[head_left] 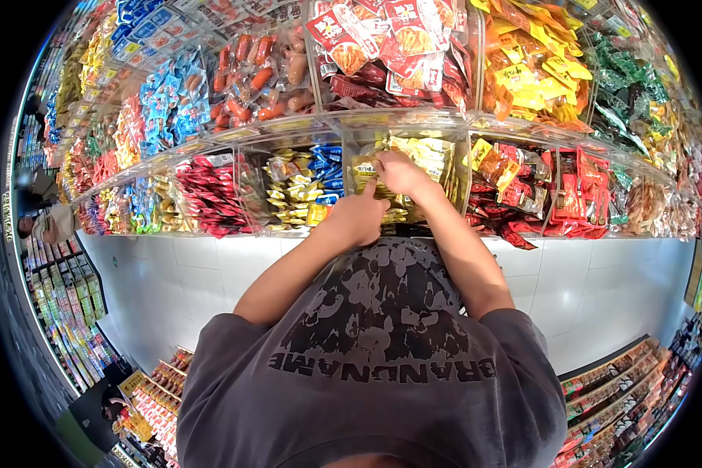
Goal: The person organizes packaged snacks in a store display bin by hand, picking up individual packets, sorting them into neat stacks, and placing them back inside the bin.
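Note:
My right hand (402, 173) reaches into a clear bin of yellow snack packets (433, 156), its fingers closed on the top edge of one yellow snack packet (363, 173) at the bin's left side. Just below and to the left is my left hand (360, 212), fingers mostly curled and the index finger pointing up against the packet's lower part. What lies inside the left hand's curl is hidden. More yellow packets show beneath and between the hands.
Left of this bin, a compartment holds yellow and blue packets (327, 173); to the right are red packets (581, 191). An upper tier carries red-and-white packets (417, 35) and sausages (249, 74). Clear dividers (462, 175) separate the bins. Another person (51, 225) appears at far left.

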A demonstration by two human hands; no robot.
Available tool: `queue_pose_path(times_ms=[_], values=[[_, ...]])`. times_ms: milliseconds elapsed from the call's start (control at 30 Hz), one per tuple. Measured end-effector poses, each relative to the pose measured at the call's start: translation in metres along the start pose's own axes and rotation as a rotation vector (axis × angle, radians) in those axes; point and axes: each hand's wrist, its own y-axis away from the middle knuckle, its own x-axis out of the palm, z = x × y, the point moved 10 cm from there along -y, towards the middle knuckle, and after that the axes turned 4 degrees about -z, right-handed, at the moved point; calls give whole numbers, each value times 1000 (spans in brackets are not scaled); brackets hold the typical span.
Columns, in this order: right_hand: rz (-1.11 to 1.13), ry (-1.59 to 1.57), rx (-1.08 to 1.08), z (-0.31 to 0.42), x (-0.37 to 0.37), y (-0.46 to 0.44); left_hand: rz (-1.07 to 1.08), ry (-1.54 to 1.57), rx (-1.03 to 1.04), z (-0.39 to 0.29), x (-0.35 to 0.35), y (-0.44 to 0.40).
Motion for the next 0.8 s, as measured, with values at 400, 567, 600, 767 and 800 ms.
queue_pose_path(times_ms=[400, 567, 600, 767, 800], values=[[-321, 66, -49, 6, -35, 16, -24, -16, -15, 0, -2, -4], [-240, 394, -259, 19, -40, 20, -11, -41, 0, -2, -3, -4], [-251, 441, -318, 22, -36, 20, -14, -46, 7, -4, -5, -5], [-157, 553, -416, 26, -22, 18, -65, -76, 87, -15, -15, -11], [-63, 571, -358, 21, -17, 12, -43, -110, 134, -19, -12, -16]])
